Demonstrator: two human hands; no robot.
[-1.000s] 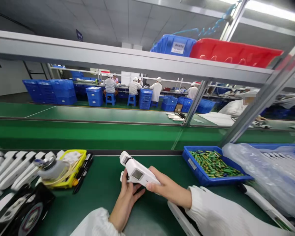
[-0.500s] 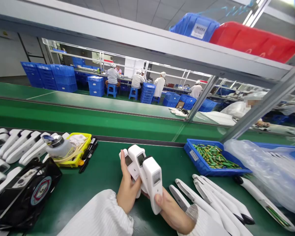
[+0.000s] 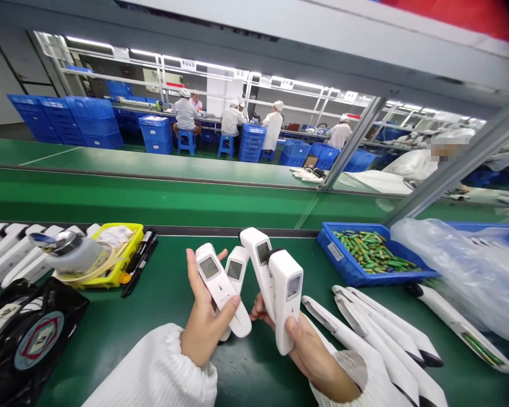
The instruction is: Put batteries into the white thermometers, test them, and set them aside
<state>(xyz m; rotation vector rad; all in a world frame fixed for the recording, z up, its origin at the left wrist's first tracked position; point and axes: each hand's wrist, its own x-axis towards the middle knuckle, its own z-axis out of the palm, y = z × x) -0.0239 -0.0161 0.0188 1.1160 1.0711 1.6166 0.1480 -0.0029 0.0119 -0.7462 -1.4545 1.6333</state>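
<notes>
My left hand (image 3: 207, 319) holds two white handheld thermometers side by side. The front one (image 3: 220, 288) has a grey display with faint digits, and my thumb presses on its body. Behind it, the second thermometer (image 3: 237, 271) shows its small screen. Two more white thermometers are gripped in my right hand (image 3: 307, 345): one upright (image 3: 287, 299) with a pale screen, and one leaning left (image 3: 261, 257) behind it. To the right, several white thermometer bodies (image 3: 365, 339) lie on the green table. One device with an open battery slot (image 3: 462, 328) shows green cells inside.
A blue tray (image 3: 343, 271) of green batteries stands at the right, beside clear plastic wrap (image 3: 470, 282). At the left are a yellow basket (image 3: 138, 237), a metal-topped bottle (image 3: 74, 257), pens (image 3: 139, 263), a black bag (image 3: 38, 345) and white thermometers (image 3: 8, 254). People in white sit beyond.
My hands have moved apart, each with two thermometers. The left pair has turned so that both screens face me. The camera view has shifted, and the shelf's bins are mostly out of frame.
</notes>
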